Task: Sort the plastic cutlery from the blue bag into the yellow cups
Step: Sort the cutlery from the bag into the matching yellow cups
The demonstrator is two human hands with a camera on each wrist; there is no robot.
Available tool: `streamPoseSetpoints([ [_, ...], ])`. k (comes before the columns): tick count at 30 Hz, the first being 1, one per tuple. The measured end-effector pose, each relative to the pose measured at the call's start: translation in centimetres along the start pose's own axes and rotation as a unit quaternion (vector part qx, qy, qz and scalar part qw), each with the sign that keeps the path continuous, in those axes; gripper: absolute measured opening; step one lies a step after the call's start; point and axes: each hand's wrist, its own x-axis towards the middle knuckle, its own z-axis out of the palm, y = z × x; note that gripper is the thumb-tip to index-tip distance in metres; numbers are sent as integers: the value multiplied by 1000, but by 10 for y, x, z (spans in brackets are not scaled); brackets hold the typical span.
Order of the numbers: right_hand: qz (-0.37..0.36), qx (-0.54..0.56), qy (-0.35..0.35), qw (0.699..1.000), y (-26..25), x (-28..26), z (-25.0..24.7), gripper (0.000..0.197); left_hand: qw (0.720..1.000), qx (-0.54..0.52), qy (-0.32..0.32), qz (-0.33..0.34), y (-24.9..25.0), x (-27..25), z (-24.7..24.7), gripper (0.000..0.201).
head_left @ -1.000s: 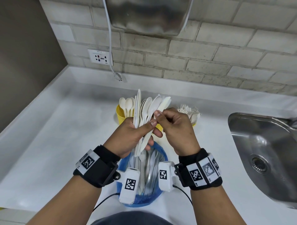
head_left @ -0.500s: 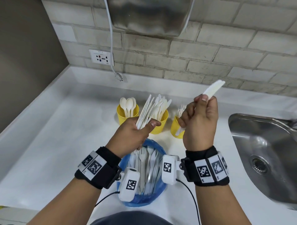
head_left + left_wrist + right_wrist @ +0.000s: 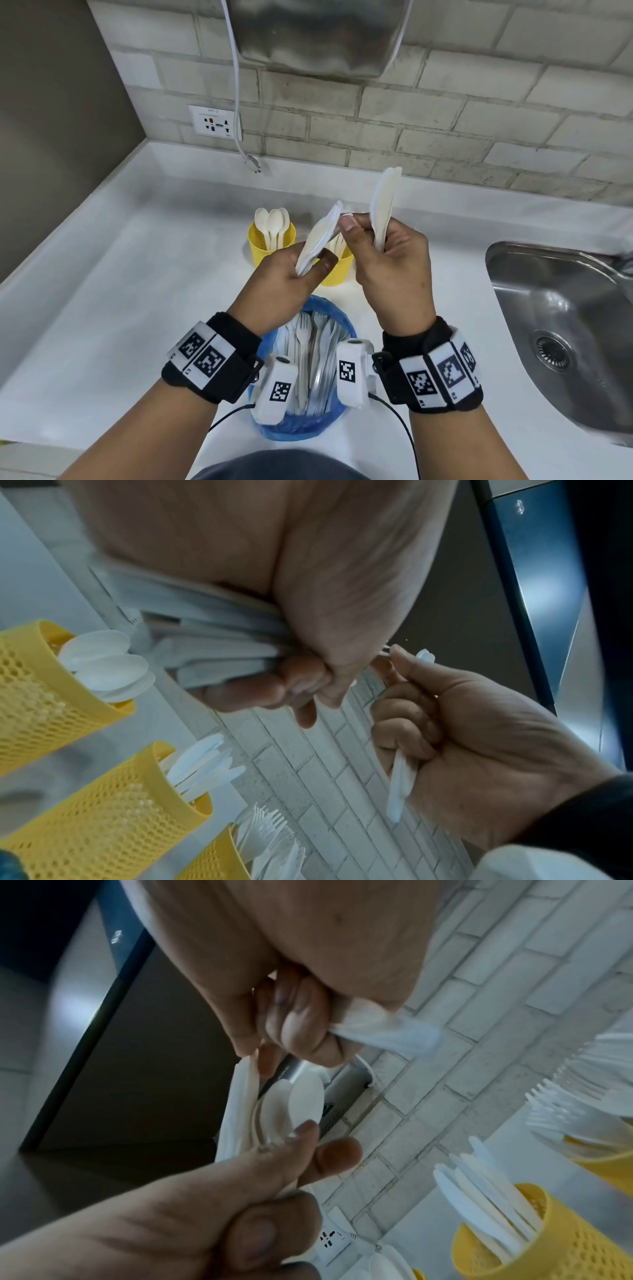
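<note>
Left hand (image 3: 287, 274): grip clamped round a fanned bundle of cutlery (image 3: 317, 240), handles down, tips toward 1 o'clock. Right hand (image 3: 387, 263): lower fingers curled round one knife (image 3: 382, 205), blade upright at 12 o'clock, while its thumb and forefinger pinch at the tip of the bundle. Both hands held up above the cups.

Blue bag (image 3: 305, 421) at 6 o'clock on the tabletop (image 3: 102, 308), still holding forks and other pieces. Spoon cup (image 3: 263, 250) at 11 o'clock; knife cup (image 3: 337, 270) behind the hands; fork cup (image 3: 212, 864) shows only in the wrist views.

Risks, as I judge them:
- Right hand doing two jobs. Tugging a second piece out could loosen its hold on the knife, which would fall to the tabletop or into the wrong cup.
- Bundle is mixed, spoons among flat blades; pulling one may drag a neighbour free.
- White pieces look alike edge-on, so a missort is easy.
- Cups are light mesh; a careless drop-in could tip one.
</note>
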Motion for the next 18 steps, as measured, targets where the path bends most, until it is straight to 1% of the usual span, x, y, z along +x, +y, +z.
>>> streamPoseSetpoints([
  [6, 22, 42, 92, 995, 4, 5, -2, 15, 1000, 25, -13, 8, -4, -2, 3, 28],
  [7, 30, 60, 93, 993, 4, 6, -2, 16, 999, 32, -11, 9, -5, -2, 4, 26],
  [9, 51, 80, 69, 993, 3, 5, -2, 19, 999, 46, -6, 10, -9, -1, 5, 24],
  [11, 70, 68, 30, 995, 4, 2, 0, 24, 998, 61, -3, 15, -13, 1, 6, 26],
  [13, 85, 71, 14, 994, 5, -1, 3, 25, 997, 75, 2, 21, -13, 1, 6, 28],
  [15, 92, 97, 30, 991, 4, 0, 5, 25, 995, 96, 9, 27, -13, 1, 6, 29],
  [18, 92, 151, 67, 982, 0, 3, 7, 29, 991, 127, 14, 39, -13, 1, 5, 29],
])
